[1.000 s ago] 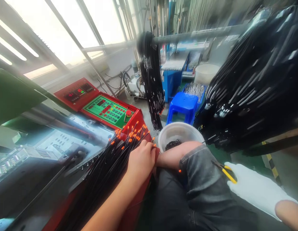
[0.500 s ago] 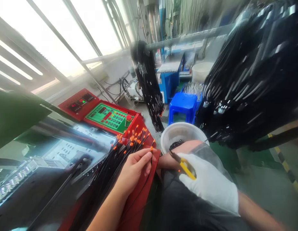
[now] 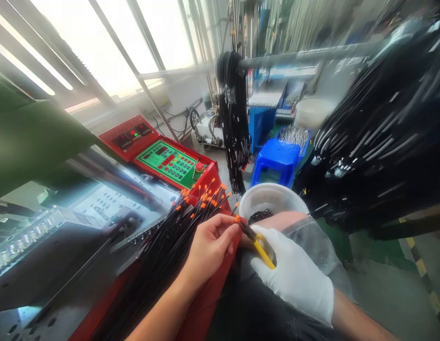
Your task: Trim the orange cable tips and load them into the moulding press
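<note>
My bare left hand (image 3: 210, 247) pinches one thin black cable with an orange tip (image 3: 237, 219), held up beside a long bundle of black orange-tipped cables (image 3: 177, 227) lying across the red machine edge. My right hand (image 3: 294, 274), in a white glove, grips yellow-handled cutters (image 3: 257, 244) whose dark jaws meet the orange tip. Both hands sit over my lap, just in front of a white bucket (image 3: 273, 198) with black scraps inside.
A red and green control panel (image 3: 168, 161) stands behind the bundle. A hank of black cables (image 3: 234, 118) hangs from a steel bar, a larger mass (image 3: 379, 142) fills the right. A blue stool (image 3: 277, 161) stands beyond the bucket. Green floor lies at the right.
My gloved right hand came in from the far right with the cutters and brought their jaws to the orange tip. My left hand lifted one cable off the bundle.
</note>
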The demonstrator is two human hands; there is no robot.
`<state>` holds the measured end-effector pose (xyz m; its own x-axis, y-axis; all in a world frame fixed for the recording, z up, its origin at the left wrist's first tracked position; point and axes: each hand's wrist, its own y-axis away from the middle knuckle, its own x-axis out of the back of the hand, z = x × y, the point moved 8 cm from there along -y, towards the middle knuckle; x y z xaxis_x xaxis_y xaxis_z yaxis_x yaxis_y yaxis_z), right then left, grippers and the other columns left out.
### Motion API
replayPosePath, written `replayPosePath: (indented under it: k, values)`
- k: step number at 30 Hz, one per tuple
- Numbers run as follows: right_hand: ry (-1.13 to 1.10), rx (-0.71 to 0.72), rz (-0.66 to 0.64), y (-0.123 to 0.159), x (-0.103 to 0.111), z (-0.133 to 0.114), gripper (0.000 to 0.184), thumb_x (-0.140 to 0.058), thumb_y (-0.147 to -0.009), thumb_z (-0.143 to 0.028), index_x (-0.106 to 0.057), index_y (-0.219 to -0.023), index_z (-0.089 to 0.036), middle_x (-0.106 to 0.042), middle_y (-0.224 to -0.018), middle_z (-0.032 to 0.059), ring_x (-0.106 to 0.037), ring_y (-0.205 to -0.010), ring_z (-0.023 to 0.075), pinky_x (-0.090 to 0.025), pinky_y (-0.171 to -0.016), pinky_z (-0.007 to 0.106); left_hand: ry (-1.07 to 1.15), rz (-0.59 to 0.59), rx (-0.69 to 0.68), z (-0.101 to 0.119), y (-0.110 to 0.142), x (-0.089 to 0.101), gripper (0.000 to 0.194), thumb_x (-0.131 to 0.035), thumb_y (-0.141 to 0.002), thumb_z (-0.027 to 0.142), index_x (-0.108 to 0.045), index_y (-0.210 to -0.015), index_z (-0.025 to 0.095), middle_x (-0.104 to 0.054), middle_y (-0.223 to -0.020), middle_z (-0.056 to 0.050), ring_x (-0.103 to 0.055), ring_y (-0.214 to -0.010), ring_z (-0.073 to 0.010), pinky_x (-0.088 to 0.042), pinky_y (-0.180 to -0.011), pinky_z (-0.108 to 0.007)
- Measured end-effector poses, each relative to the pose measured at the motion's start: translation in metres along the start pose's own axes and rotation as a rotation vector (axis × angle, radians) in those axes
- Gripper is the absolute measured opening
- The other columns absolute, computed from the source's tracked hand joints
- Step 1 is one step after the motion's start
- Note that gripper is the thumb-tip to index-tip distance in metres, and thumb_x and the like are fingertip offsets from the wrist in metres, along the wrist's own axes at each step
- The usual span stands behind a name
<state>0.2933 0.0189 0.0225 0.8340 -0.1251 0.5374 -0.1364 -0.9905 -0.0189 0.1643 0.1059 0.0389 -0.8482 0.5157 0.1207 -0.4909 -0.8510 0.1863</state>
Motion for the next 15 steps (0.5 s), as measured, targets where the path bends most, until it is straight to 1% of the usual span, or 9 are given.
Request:
replayPosePath:
  k: [5, 9, 12, 15]
  values:
    - [0.084, 0.022, 0.012, -0.0025, 0.0032, -0.0064, 0.053, -0.058, -0.074, -0.022, -0.05, -0.127, -0.022, -0.062, -0.104, 0.0076, -0.061, -0.091, 0.0225, -0.05, -0.084, 0.035, -0.014, 0.012, -0.007, -0.0007, -0.0002, 0.0007, 0.02, -0.061, -0.082, 0.031, -0.061, -0.089, 0.012, -0.052, -0.05, 0.003, -0.045, -0.043, -0.0059, -0.035, -0.044, -0.016]
    - [0.132, 0.009, 0.037, -0.0018, 0.0059, -0.0048, 0.055, -0.057, -0.074, -0.021, -0.048, -0.128, -0.02, -0.062, -0.103, 0.008, -0.061, -0.09, 0.0226, -0.049, -0.084, 0.036, -0.037, 0.038, -0.008, -0.0023, 0.0012, 0.0002, 0.019, -0.06, -0.083, 0.031, -0.061, -0.09, 0.013, -0.052, -0.049, 0.004, -0.046, -0.043, -0.0067, -0.037, -0.044, -0.016]
    - [0.063, 0.001, 0.039, -0.0012, 0.0034, -0.0037, 0.051, -0.056, -0.075, -0.019, -0.051, -0.125, -0.021, -0.063, -0.102, 0.0071, -0.062, -0.09, 0.0218, -0.05, -0.084, 0.034, -0.045, 0.062, -0.025, -0.0014, 0.0026, -0.0007, 0.018, -0.06, -0.083, 0.03, -0.062, -0.089, 0.013, -0.053, -0.05, 0.003, -0.047, -0.045, -0.0069, -0.039, -0.045, -0.016]
    - [-0.088, -0.027, -0.006, -0.0029, -0.0033, -0.0031, 0.041, -0.054, -0.077, -0.021, -0.057, -0.118, -0.021, -0.065, -0.1, 0.0058, -0.062, -0.09, 0.0212, -0.05, -0.083, 0.032, -0.032, 0.044, -0.026, -0.0027, 0.0029, -0.004, 0.019, -0.058, -0.084, 0.031, -0.061, -0.091, 0.013, -0.053, -0.049, 0.003, -0.047, -0.044, -0.0077, -0.04, -0.046, -0.017]
